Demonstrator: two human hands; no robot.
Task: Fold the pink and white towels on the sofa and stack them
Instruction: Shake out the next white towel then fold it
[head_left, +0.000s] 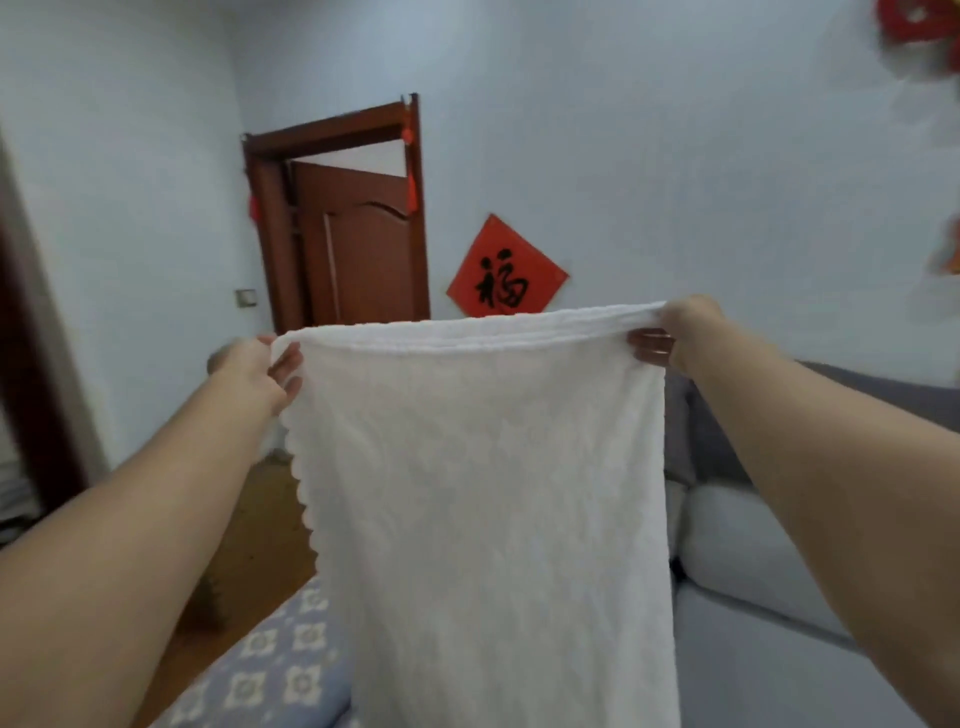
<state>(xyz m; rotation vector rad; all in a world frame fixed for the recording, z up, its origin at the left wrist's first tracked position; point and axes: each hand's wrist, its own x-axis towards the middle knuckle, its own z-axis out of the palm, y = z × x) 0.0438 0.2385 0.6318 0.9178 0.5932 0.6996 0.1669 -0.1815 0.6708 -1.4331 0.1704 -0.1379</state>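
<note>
Two hands (260, 364) (670, 332) pinching white towel (483, 493) above grey sofa (753, 649), pale-walled room.

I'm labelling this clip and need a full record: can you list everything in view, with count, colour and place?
white towel: one, white, held up in the middle, hanging down
sofa: one, grey, lower right
patterned cover: one, blue with pale flowers, bottom left of centre
door: one, reddish brown, ajar, back wall
diamond paper sign: one, red with a black character, wall right of the door
wall switch: one, pale, left of the door
left hand: grips the towel's top left corner
right hand: grips the top right corner
</note>
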